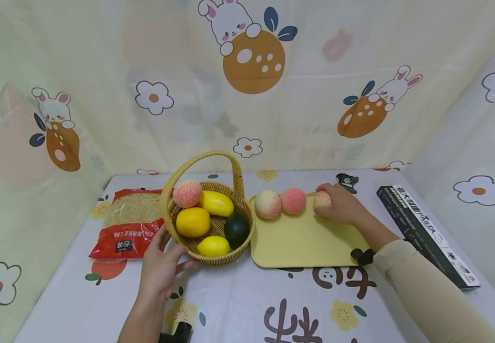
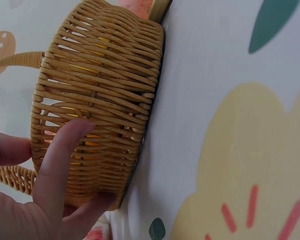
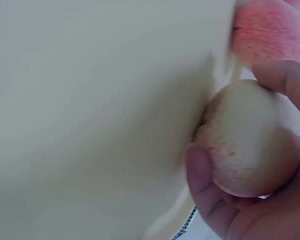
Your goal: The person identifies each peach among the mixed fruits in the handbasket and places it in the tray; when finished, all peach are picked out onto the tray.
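A wicker basket (image 1: 247, 209) stands left of centre and holds a pink peach (image 1: 187, 194), a yellow mango-shaped fruit (image 1: 216, 203), an orange-yellow round fruit (image 1: 193, 222), a lemon (image 1: 214, 247) and a dark green avocado-like fruit (image 1: 236, 229). Spread fingers of my left hand (image 1: 162, 267) rest against its woven side (image 2: 105, 90). Over the back of a yellow tray (image 1: 299, 245), my right hand (image 1: 339, 205) grips a pale peach (image 3: 250, 140) between thumb and fingers. Two more peaches, one whitish (image 1: 267, 204) and one pink (image 1: 293, 201), sit on the tray's back left.
A red-and-clear bag of pasta (image 1: 132, 221) lies left of the basket. On the right is a long black pasta box (image 1: 427, 236), set at a slant. A small black packet (image 1: 347, 182) lies behind the tray. Patterned cloth walls (image 1: 213, 128) enclose the table.
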`<control>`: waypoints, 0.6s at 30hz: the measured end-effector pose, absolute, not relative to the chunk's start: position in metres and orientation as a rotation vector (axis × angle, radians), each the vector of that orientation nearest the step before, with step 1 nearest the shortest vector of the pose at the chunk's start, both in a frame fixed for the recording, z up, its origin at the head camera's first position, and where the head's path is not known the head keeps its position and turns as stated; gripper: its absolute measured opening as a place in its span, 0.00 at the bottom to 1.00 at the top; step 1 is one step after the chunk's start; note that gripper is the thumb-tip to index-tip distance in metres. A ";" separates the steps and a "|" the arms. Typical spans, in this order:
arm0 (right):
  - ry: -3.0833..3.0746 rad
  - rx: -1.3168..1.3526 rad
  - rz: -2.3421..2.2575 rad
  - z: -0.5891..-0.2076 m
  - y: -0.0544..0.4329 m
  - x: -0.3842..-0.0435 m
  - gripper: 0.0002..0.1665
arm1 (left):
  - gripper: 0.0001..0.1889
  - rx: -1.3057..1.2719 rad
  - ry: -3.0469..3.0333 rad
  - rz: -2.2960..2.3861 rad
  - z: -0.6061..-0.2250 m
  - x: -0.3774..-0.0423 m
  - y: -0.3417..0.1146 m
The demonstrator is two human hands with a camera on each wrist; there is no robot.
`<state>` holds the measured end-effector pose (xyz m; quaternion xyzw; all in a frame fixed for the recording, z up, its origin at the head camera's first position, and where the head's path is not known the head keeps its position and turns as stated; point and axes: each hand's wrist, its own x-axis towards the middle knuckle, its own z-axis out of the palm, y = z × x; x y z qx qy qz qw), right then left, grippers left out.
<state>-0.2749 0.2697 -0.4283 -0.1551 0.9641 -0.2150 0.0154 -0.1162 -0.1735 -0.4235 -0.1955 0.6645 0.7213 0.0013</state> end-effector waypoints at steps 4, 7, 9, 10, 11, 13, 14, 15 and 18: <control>2.955 -0.522 -0.673 -0.424 0.270 -0.273 0.36 | 0.45 -0.620 2.082 2.260 -0.424 -0.115 -0.173; 2.933 -0.536 -0.683 -0.422 0.270 -0.271 0.36 | 0.45 -0.626 2.082 2.258 -0.425 -0.115 -0.173; 2.933 -0.538 -0.688 -0.422 0.269 -0.269 0.36 | 0.45 -0.621 2.083 2.260 -0.425 -0.115 -0.173; 2.931 -0.537 -0.694 -0.422 0.269 -0.268 0.36 | 0.45 -0.617 2.085 2.260 -0.425 -0.115 -0.173; 2.927 -0.533 -0.701 -0.422 0.268 -0.266 0.36 | 0.45 -0.613 2.085 2.262 -0.425 -0.115 -0.173; 2.922 -0.523 -0.708 -0.422 0.266 -0.264 0.36 | 0.45 -0.607 2.083 2.262 -0.424 -0.115 -0.174; 2.917 -0.522 -0.711 -0.422 0.266 -0.263 0.37 | 0.45 -0.606 2.082 2.262 -0.424 -0.115 -0.174; 2.911 -0.523 -0.715 -0.422 0.266 -0.262 0.38 | 0.45 -0.607 2.080 2.261 -0.424 -0.115 -0.174; 2.897 -0.517 -0.708 -0.423 0.266 -0.259 0.39 | 0.45 -0.603 2.074 2.263 -0.423 -0.114 -0.174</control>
